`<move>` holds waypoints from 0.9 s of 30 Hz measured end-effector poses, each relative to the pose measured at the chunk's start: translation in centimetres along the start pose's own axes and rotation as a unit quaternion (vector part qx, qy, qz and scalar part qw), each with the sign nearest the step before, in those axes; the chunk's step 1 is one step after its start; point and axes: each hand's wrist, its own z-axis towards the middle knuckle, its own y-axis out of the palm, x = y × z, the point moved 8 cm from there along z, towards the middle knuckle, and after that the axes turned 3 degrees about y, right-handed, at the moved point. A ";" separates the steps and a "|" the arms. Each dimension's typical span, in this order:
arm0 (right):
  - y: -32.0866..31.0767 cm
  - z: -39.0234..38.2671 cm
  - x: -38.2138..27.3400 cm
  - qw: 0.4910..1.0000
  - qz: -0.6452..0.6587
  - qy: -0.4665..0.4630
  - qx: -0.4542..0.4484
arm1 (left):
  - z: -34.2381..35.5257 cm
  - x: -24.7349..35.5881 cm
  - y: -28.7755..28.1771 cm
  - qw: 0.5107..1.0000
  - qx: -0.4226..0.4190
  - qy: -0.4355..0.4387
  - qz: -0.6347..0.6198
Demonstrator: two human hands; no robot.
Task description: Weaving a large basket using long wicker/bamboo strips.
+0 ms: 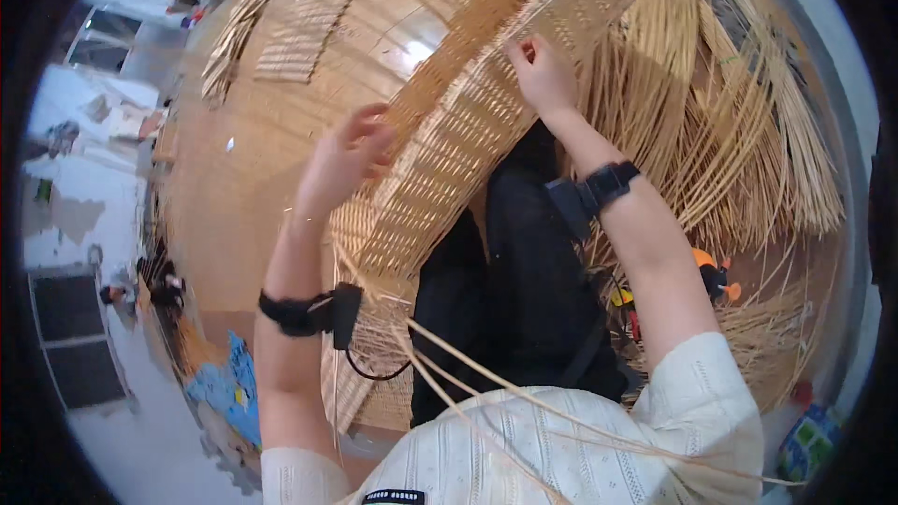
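Observation:
A long, narrow woven wicker basket (458,136) stretches diagonally from my lap toward the top right, its near side wall facing me. At its far-left rim my left hand (355,154) hovers with loosely bent fingers apart, and nothing shows in it. My right hand (545,79) is closed in a pinch at the upper rim, farther along. Whatever lies between its fingertips is too small to make out. Loose wicker strands (468,365) trail from the basket's near end across my lap. Both forearms wear dark strapped devices.
Big bundles of long wicker rods (711,122) lie on the right. A flat woven panel (301,37) and a stack of strips (236,37) rest on the wooden floor at upper left. An orange-and-black tool (711,271) sits right of my knee; blue cloth (224,383) lies at lower left.

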 end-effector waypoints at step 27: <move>13.4 -39.8 -15.8 0.799 0.021 -0.489 -0.349 | -19.7 -18.6 -3.0 0.956 0.041 -0.253 -0.140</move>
